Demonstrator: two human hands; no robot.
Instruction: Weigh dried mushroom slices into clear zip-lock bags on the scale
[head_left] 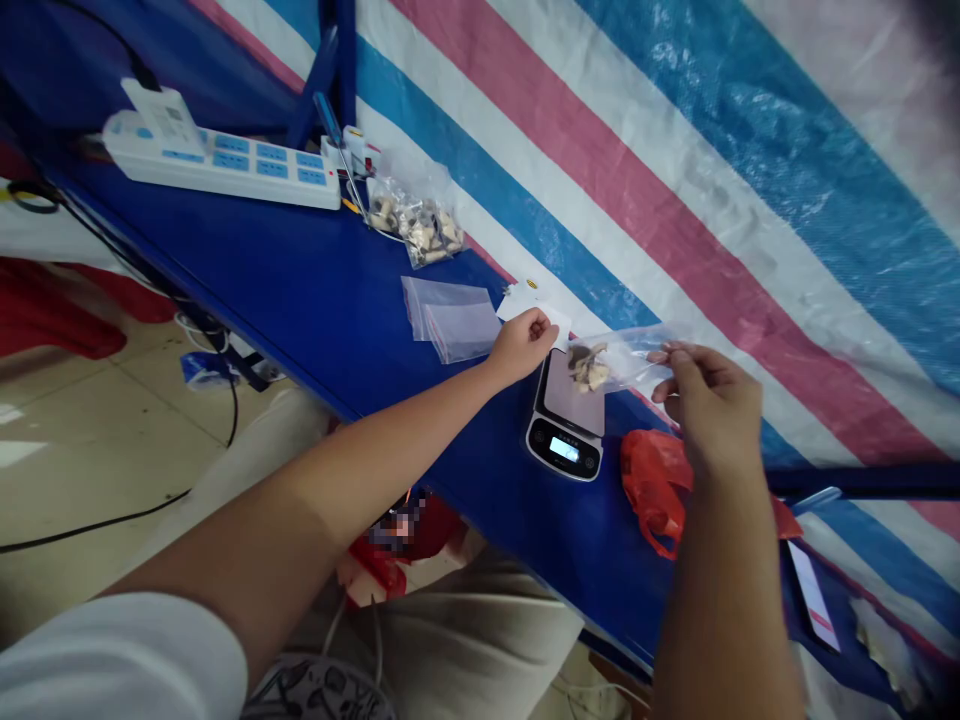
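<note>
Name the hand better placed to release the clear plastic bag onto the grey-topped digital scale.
Right, most likely: the right hand pinches one end of the clear plastic bag, its filled end above the digital scale. The left hand, curled nearby, appears empty.

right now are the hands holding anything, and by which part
The right hand pinches a clear plastic bag of pale pieces by the end away from them; whether the left hand grips anything is unclear.

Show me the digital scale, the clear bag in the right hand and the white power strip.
Digital scale (568, 408): head view, on the lower part of its weighing platform.
Clear bag (616, 362): head view, on the film mid-bag.
White power strip (245, 166): head view, mid-length on its socket face.
</note>
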